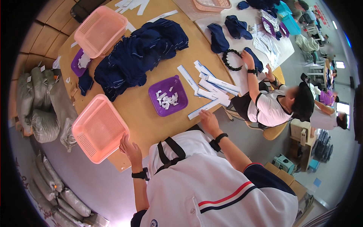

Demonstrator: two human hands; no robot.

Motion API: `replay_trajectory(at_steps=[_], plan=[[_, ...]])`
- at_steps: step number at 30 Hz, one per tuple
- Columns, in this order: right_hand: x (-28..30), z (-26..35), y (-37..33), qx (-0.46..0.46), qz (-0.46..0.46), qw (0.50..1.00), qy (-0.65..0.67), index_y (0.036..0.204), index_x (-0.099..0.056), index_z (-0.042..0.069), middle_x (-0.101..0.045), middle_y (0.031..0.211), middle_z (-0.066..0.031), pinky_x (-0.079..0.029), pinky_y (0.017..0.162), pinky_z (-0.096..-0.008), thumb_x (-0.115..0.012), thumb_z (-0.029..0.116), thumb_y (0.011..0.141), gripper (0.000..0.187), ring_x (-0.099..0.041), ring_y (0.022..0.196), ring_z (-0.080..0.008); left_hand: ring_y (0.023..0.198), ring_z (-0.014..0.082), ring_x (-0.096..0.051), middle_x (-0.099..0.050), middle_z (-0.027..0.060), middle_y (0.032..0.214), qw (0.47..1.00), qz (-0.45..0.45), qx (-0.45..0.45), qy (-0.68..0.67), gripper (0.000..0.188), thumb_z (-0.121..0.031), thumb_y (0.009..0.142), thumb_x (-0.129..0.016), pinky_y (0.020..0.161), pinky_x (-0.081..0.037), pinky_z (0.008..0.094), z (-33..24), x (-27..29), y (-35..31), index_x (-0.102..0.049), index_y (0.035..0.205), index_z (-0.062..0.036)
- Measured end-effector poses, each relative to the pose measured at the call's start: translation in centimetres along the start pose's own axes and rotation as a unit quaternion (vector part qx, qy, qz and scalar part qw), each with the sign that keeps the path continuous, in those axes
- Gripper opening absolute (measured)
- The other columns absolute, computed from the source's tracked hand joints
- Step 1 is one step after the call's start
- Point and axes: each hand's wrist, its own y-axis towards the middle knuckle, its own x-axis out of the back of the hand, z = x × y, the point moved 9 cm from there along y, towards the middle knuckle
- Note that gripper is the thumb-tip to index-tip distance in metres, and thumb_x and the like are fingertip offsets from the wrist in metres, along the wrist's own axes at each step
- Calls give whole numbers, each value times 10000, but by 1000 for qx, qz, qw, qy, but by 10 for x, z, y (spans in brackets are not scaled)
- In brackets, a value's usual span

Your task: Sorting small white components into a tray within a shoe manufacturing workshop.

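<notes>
Fingers of the left hand [131,150] are loosely spread right at the rim of the near basket [99,128], pink and slatted, with nothing in it; whether they actually grip that rim, I can't tell from here. Over on the other side, the right hand [210,124] hangs with its fingers softly bent, nothing seen in them, tips just beside the end of the lowest strip. So it looks like a moment between grips: one hand by the basket, one by the strips [214,95], which lie fanned and overlapping at the desk [135,117] edge. Taking up a strip would call for a pinch on a single one, clear of its neighbours; shifting the basket, a firm hold on its rim.

Between the hands, a little further in, sits the purple bin [160,86], white slips [166,100] scattered across its bottom. Beyond that, a big heap of navy cloth [140,55], and past its left end the small bin [75,70] and the far basket [102,26]. Off to the right, a co-worker [274,105] sits at the next desk [285,51], reaching toward more navy pieces [237,26].
</notes>
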Motion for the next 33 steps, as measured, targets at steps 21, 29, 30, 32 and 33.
replay_trajectory(at_steps=[21,29,30,32,33], plan=[[13,-16,110,-192,-106,976,-9,1592,-240,66,-164,1678,-184,-227,1204,-559,-594,335,948,782,-167,1551,-350,1392,357,-379,-492,168,1446,998,29,-18,-54,605,68,799,-606,1184,-182,524,-8,-4,7,-447,1377,-16],[-4,31,132,0,-84,993,-81,1565,-308,83,-278,1655,-108,-253,1206,-519,-581,175,914,712,-258,1528,-305,1393,377,-368,-490,190,1431,997,20,-1,-73,601,75,789,-586,1183,-188,526,3,-7,-8,-462,1371,-9],[-2,28,139,-5,-93,992,-80,1566,-306,83,-281,1654,-107,-250,1209,-518,-591,182,914,719,-256,1528,-303,1390,378,-368,-489,194,1427,997,25,9,-69,602,75,786,-589,1181,-190,527,8,-8,-10,-463,1369,-6],[9,15,154,-52,-85,994,-49,1577,-272,86,-239,1666,-114,-239,1218,-517,-594,201,919,741,-226,1538,-306,1388,380,-368,-489,197,1424,997,28,12,-68,603,75,782,-592,1179,-192,528,11,-9,-11,-464,1367,-2],[12,3,159,-97,-68,993,-16,1588,-238,88,-198,1679,-122,-228,1226,-517,-596,220,925,765,-195,1549,-309,1384,381,-371,-491,200,1418,997,28,9,-66,602,76,780,-591,1176,-195,529,11,-8,-12,-465,1364,1]])
